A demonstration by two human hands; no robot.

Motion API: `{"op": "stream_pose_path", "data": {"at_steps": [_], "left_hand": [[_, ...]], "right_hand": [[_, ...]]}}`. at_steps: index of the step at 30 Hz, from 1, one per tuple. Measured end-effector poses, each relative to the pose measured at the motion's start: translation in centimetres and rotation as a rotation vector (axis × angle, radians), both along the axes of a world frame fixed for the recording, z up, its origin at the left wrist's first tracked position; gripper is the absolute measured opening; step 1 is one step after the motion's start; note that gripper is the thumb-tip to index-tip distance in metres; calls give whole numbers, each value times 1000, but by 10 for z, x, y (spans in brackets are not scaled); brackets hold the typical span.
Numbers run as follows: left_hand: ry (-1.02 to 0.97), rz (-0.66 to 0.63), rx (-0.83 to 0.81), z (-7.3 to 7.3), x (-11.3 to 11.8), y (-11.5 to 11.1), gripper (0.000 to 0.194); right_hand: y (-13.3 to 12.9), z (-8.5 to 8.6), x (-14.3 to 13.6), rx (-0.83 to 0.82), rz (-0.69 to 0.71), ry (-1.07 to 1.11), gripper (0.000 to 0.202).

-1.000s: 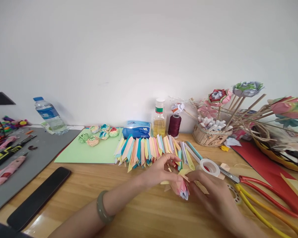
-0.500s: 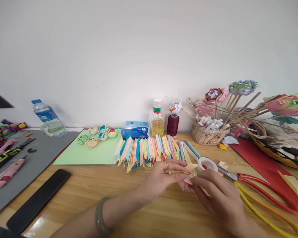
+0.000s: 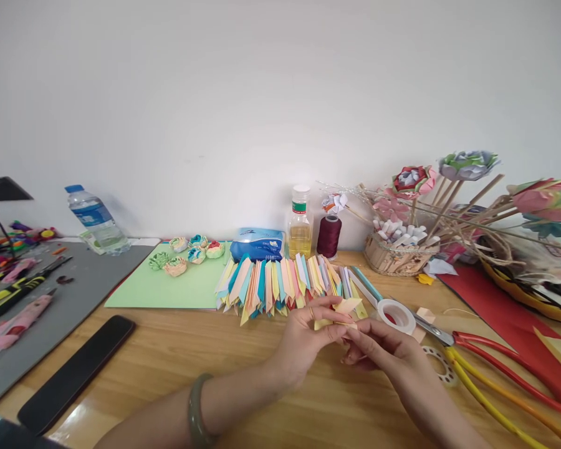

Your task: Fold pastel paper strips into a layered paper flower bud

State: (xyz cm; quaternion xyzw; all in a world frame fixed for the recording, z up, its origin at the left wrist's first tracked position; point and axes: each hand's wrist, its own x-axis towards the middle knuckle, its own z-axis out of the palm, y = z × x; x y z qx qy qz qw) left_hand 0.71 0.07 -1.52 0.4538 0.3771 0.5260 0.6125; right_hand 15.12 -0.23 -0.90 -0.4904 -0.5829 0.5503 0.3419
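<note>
Left hand (image 3: 302, 343) and right hand (image 3: 393, 350), nearly closed, pinched pale-yellow folded paper (image 3: 348, 305). Step judged fitting; next move called for steady alignment.

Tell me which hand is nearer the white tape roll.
Right. The right hand is just on the near side of the white tape roll; the left hand is farther off, to the roll's left.
</note>
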Motion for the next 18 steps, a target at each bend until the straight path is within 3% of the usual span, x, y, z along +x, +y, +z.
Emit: {"op": "stream_pose_path", "data": {"at_steps": [6, 18], "left_hand": [[-6, -10, -66, 0, 1, 0, 12], [15, 48, -93, -6, 1, 5, 18]], "right_hand": [[2, -2, 0, 151, 42, -117, 38], [3, -10, 2, 180, 73, -241, 35]]}}
